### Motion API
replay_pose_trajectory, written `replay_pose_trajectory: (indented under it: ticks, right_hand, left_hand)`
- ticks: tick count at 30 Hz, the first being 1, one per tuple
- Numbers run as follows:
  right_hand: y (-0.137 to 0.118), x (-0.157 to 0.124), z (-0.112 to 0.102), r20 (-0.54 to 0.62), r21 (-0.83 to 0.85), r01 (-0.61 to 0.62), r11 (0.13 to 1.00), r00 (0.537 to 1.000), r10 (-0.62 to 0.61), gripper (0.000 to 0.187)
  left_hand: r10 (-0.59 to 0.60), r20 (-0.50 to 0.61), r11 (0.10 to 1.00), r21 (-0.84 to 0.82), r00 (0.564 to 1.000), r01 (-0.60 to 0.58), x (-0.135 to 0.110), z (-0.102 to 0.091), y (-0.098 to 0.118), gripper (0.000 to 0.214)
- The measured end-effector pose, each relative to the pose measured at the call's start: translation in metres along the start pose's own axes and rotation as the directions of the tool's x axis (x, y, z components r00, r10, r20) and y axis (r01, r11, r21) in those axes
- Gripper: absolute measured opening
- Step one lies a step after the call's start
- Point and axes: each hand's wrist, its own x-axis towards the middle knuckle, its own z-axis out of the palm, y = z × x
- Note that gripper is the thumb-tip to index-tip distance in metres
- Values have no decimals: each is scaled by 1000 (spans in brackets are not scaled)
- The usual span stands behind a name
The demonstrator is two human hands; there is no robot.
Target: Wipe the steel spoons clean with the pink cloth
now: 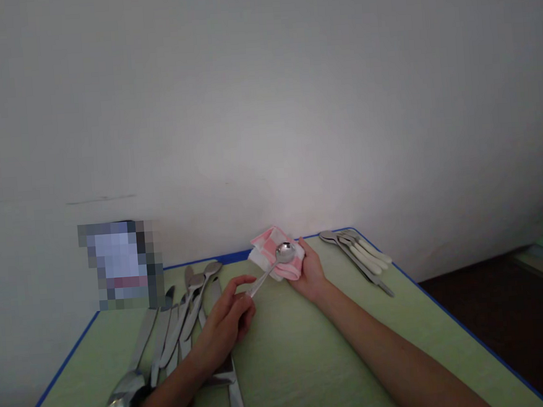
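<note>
My left hand (pixel 232 311) is closed on the handle end of a shiny metal spoon (pixel 285 253), near the middle of the table. The spoon slants up to the right, its bowl over a folded pink and white cloth (pixel 271 246). That cloth lies in my right hand (pixel 311 272), whose fingers are mostly hidden beneath and behind it. Below and left of my left hand, several loose knives, spoons and other cutlery (pixel 168 328) are spread out, partly covered by my left forearm.
At the right back lie a metal spoon (pixel 328 237) and several pieces with cream handles (pixel 372 255). A blurred-out device (pixel 119 257) stands at the left back. The pale green table (pixel 287 363) has a blue edge and meets a grey-white wall (pixel 264 105).
</note>
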Motion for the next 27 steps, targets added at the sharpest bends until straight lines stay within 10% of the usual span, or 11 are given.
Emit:
replay_pose_trajectory:
  ticks: [27]
  right_hand:
    - [2, -4, 0, 77, -165, -89, 982, 992, 102, 40]
  left_hand:
    - [17, 77, 966, 257, 997, -36, -1, -2, -10, 39]
